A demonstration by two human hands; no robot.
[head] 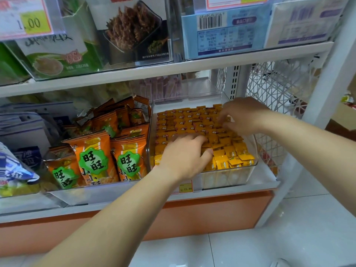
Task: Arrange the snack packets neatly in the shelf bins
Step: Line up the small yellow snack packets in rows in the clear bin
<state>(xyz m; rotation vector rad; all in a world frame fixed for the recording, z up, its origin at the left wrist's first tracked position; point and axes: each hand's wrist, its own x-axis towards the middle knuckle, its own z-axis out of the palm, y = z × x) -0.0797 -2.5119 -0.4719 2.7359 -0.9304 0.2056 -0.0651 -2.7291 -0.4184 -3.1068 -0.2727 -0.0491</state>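
Through the head camera I saw both hands inside the clear plastic shelf bin (151, 122), working over the small yellow-orange foil snack packets (238, 149) that filled it in close rows from wall to wall.

My left hand (185, 157) lay palm down near the front of the bin. Its fingers (200, 140) were bent, with their tips sunk among the packets, and the thumb lay against a packet just to their right. I could not tell whether they actually gripped anything or only pressed. The bin's low front rim passed under that wrist, with a yellow price tag (185, 187) just below it.

My right hand (244, 116) reached in farther back. Its fingertips (221, 119) pointed down and to the left, and the thumb and forefinger were pinched on the top edge of one packet in a row. A few rows of packets lay between those fingertips and the bin's rear wall, and several rows stood between the two hands.

Left of the left fingers, beyond the bin's left wall, orange snack bags with green badges (94, 157) stood packed upright in the neighbouring bin, touching that wall. Right of the right hand, the bin's wall sat near the white lattice side panel (273, 83). Overhead, the front edge of the white upper shelf (173, 71) ran well above both hands, leaving an open gap. Packets at the front right corner lay looser and tilted against the clear wall.
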